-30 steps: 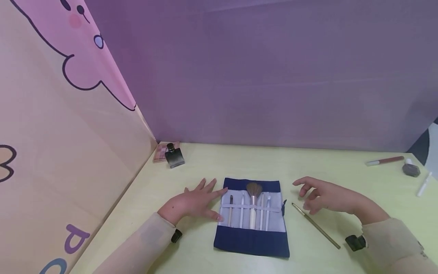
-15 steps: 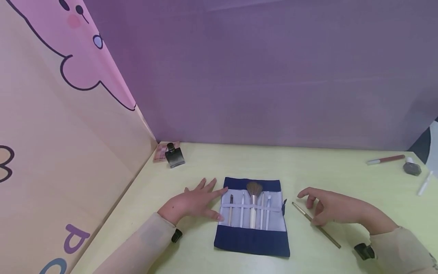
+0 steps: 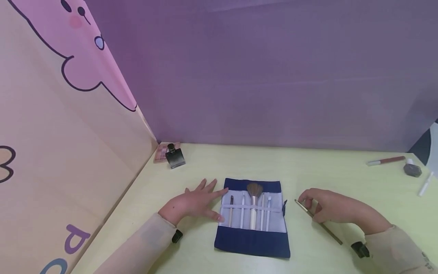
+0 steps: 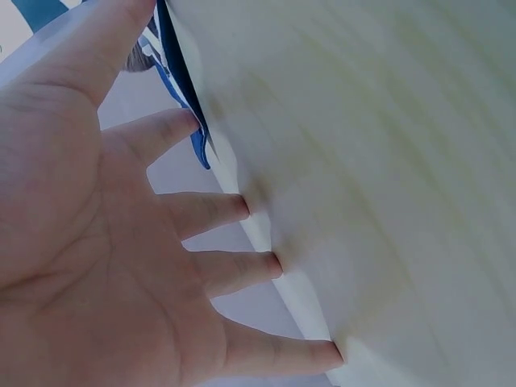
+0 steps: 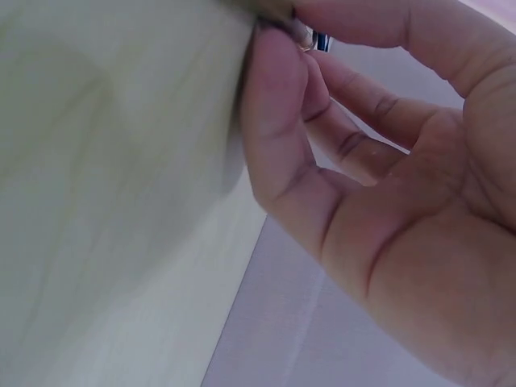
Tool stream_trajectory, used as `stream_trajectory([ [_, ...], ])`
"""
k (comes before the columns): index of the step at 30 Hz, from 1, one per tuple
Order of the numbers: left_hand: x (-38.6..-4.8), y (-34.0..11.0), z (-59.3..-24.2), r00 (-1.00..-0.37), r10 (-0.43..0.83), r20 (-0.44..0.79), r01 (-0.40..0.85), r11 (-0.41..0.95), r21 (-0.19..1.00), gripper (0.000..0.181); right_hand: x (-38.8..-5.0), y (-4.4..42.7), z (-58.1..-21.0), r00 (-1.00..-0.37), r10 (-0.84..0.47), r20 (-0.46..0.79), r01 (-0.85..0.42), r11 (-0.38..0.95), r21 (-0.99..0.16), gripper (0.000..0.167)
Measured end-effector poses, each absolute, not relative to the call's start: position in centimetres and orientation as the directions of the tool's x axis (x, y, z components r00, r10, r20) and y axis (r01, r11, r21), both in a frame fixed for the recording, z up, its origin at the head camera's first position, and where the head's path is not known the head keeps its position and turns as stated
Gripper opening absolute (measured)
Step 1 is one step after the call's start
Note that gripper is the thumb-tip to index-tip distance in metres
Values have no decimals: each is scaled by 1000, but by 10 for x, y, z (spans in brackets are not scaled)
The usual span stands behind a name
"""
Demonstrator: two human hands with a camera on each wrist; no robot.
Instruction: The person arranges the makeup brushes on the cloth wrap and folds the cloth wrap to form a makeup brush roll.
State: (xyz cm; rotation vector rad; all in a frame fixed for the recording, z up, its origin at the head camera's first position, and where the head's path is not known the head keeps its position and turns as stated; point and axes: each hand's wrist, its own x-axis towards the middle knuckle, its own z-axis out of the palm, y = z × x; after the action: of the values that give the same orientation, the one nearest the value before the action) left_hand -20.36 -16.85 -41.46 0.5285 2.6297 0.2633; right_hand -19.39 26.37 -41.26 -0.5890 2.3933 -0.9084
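A navy brush roll (image 3: 252, 242) lies unrolled, with several brushes side by side under its pale strap, among them a large fluffy brush (image 3: 254, 190). My left hand (image 3: 193, 203) is spread on the table at the roll's left edge, thumb and index fingertip touching it; the left wrist view shows the fingers of this hand (image 4: 113, 234) wide apart. To the right of the roll, my right hand (image 3: 337, 207) pinches a thin gold brush (image 3: 330, 233) between thumb and fingers. In the right wrist view the curled right hand (image 5: 379, 177) hides most of that brush.
A dark glass bottle (image 3: 175, 157) stands by a pink palette (image 3: 159, 153) at the back left. At the back right lie a reddish-brown tube (image 3: 390, 160), a small dark bottle (image 3: 412, 169) and a white stick (image 3: 425, 184). A purple cloth wall (image 3: 273, 76) closes the back.
My right hand has come down onto the gold brush and taken hold of it, and the brush has shifted slightly. My left hand has stayed in place.
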Motion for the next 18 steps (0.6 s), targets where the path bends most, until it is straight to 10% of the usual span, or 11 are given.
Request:
stream_trajectory([
  [18,-204,-169,-416,-829,403,-387,317,910,268,98,-197,261,-413,-807,-513,-292,-235,733,-638,59],
])
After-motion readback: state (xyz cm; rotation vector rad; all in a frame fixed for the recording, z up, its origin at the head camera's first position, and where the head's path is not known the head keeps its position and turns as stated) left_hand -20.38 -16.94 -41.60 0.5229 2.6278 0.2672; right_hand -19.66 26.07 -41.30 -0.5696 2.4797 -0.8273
